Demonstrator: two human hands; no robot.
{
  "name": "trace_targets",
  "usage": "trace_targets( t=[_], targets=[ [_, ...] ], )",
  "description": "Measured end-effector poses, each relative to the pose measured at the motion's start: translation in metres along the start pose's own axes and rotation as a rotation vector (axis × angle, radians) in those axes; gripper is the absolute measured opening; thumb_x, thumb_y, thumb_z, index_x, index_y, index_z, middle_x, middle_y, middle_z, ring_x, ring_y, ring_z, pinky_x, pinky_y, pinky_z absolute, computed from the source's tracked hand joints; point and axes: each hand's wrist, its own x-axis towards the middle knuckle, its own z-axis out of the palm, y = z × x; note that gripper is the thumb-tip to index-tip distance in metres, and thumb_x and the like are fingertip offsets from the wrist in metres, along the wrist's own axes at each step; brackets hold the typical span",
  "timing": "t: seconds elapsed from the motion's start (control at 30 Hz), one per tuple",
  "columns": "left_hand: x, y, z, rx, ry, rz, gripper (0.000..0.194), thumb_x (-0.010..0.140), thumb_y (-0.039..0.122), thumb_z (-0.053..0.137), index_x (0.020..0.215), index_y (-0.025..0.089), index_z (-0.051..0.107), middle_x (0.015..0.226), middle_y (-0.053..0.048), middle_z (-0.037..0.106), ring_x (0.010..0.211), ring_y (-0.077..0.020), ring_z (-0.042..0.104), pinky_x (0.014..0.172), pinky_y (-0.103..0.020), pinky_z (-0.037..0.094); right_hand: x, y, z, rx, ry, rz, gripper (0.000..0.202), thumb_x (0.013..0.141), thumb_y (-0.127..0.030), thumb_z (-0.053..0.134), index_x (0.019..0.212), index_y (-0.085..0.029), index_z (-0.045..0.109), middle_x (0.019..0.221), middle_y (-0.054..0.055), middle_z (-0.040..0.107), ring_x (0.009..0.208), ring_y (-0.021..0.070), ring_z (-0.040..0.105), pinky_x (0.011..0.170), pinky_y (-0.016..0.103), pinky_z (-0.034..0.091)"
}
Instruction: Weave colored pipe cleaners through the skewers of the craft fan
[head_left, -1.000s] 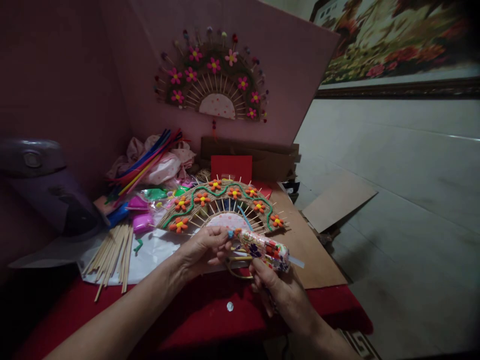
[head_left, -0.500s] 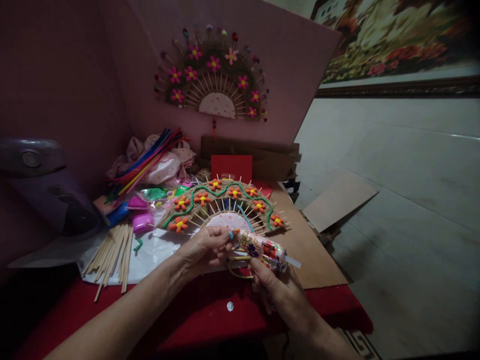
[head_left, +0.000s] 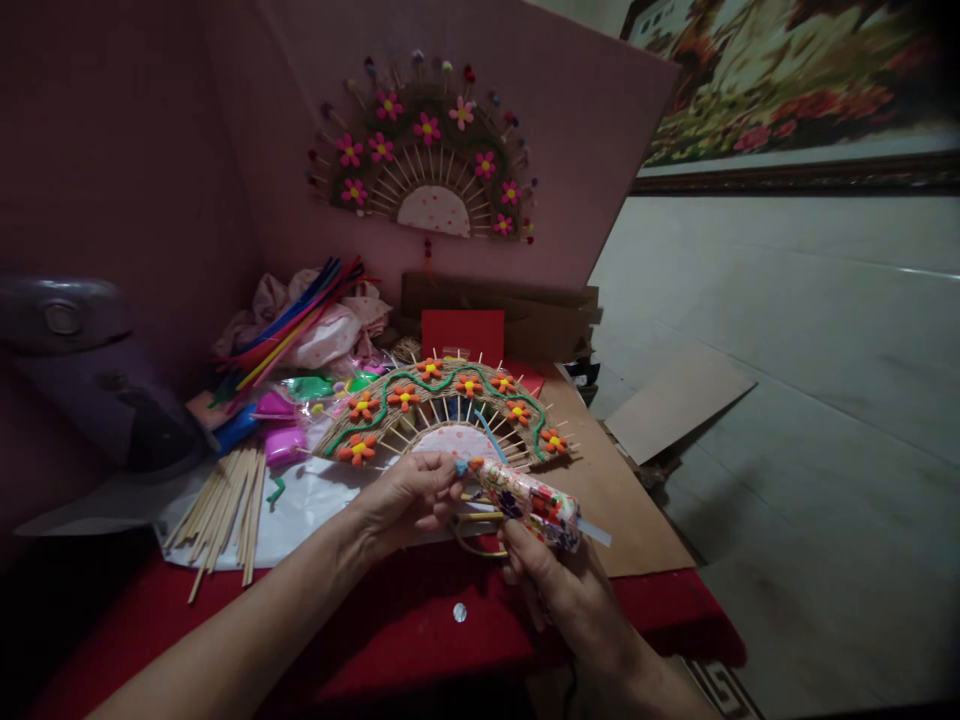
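Observation:
My left hand (head_left: 424, 495) pinches a small blue piece (head_left: 462, 468) between thumb and fingertips. My right hand (head_left: 547, 575) is closed around a flower-patterned glue gun (head_left: 532, 500), with a translucent glue stick (head_left: 594, 532) poking out of its back. The gun's orange tip (head_left: 475, 464) is at the blue piece; whether they touch is hard to tell. Just beyond both hands lies a twine-covered fan (head_left: 450, 385) bearing orange flowers, a green wavy strip and thin sticks, with a dotted semicircle (head_left: 456, 441) at its base.
Wooden sticks (head_left: 225, 510) and a small green piece (head_left: 277, 490) lie on white sheeting at left. Packets of coloured clay (head_left: 285, 445) sit behind them. A cardboard sheet (head_left: 630, 500) is at right. Another fan (head_left: 427, 165) with pink flowers stands out on the board behind. A purple bottle (head_left: 112, 390) stands far left.
The glue gun has tilted and shifted slightly to the right and down at its back end. My left hand keeps its pinch almost unmoved.

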Motion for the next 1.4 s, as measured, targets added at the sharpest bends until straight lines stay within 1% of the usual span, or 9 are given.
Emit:
trace_targets(
  t=[0.33,0.57,0.8,1.0,1.07,1.13,1.23,1.3,1.4],
  targets=[
    [0.001,-0.001,0.0,-0.049,0.021,-0.026,0.024,0.063,0.024,0.075,0.067,0.009,0.057,0.056,0.0,0.052,0.038,-0.0024,0.036,0.031,-0.013,0.018,0.002,-0.003,0.001,-0.034,-0.006,0.047,0.034,0.081,-0.05,0.054,0.066,-0.019,0.058,0.046,-0.003,0.047,0.04,0.0096,0.043,0.04,0.022,0.036],
    [0.002,-0.003,-0.003,-0.06,-0.013,-0.013,0.026,0.063,0.024,0.075,0.061,0.009,0.054,0.057,-0.001,0.051,0.04,-0.003,0.036,0.031,-0.014,0.017,-0.003,-0.006,0.003,-0.016,0.01,0.066,0.035,0.083,-0.049,0.052,0.067,-0.017,0.055,0.048,-0.004,0.047,0.04,0.0075,0.042,0.042,0.02,0.037],
    [0.002,-0.005,-0.004,-0.013,-0.032,-0.022,0.024,0.067,0.027,0.072,0.064,0.01,0.055,0.053,0.001,0.047,0.039,-0.0028,0.034,0.032,-0.014,0.016,0.001,0.006,0.004,0.108,0.038,0.087,0.037,0.082,-0.05,0.053,0.078,-0.013,0.059,0.05,-0.003,0.049,0.037,0.0057,0.04,0.036,0.019,0.034],
    [0.004,-0.007,-0.005,0.03,-0.012,-0.048,0.025,0.066,0.027,0.073,0.062,0.01,0.054,0.055,0.0,0.05,0.039,-0.0022,0.036,0.035,-0.015,0.018,0.008,-0.004,0.008,0.26,0.023,0.074,0.039,0.078,-0.052,0.057,0.069,-0.014,0.056,0.051,-0.004,0.048,0.034,0.0043,0.039,0.031,0.017,0.034],
    [0.004,-0.007,-0.005,0.024,0.014,-0.046,0.024,0.065,0.025,0.074,0.065,0.01,0.056,0.056,0.0,0.052,0.039,-0.002,0.035,0.035,-0.014,0.018,0.012,-0.01,0.0,0.289,0.106,-0.014,0.037,0.076,-0.052,0.058,0.075,-0.015,0.056,0.056,-0.003,0.052,0.036,0.0055,0.042,0.032,0.018,0.036],
    [0.003,-0.006,-0.005,0.017,0.027,-0.041,0.023,0.065,0.025,0.074,0.067,0.01,0.057,0.056,0.0,0.052,0.04,-0.0023,0.036,0.034,-0.014,0.017,0.017,-0.017,-0.017,0.221,0.272,-0.099,0.036,0.076,-0.051,0.058,0.086,-0.017,0.056,0.062,-0.001,0.056,0.04,0.0074,0.045,0.033,0.019,0.037],
    [0.002,-0.004,-0.003,0.017,0.047,-0.035,0.024,0.064,0.025,0.075,0.069,0.01,0.058,0.055,0.0,0.052,0.04,-0.0026,0.036,0.033,-0.014,0.015,0.022,-0.021,-0.053,-0.144,0.548,-0.157,0.033,0.076,-0.048,0.059,0.088,-0.017,0.058,0.062,0.0,0.058,0.046,0.0112,0.05,0.04,0.021,0.04],
    [0.001,-0.002,-0.001,0.021,0.067,-0.026,0.025,0.062,0.025,0.076,0.069,0.01,0.058,0.055,0.0,0.052,0.04,-0.0026,0.036,0.033,-0.014,0.016,0.023,-0.017,-0.077,-0.465,0.542,-0.141,0.032,0.076,-0.046,0.057,0.091,-0.017,0.058,0.07,0.004,0.062,0.058,0.0167,0.057,0.049,0.025,0.044],
    [0.0,-0.001,0.0,0.032,0.078,-0.009,0.026,0.062,0.025,0.076,0.069,0.01,0.057,0.054,0.001,0.051,0.04,-0.0023,0.035,0.033,-0.013,0.016,0.02,0.003,-0.104,-0.805,0.431,-0.035,0.032,0.079,-0.041,0.048,0.102,-0.019,0.055,0.087,0.008,0.065,0.077,0.0232,0.062,0.06,0.03,0.045]
  ],
)
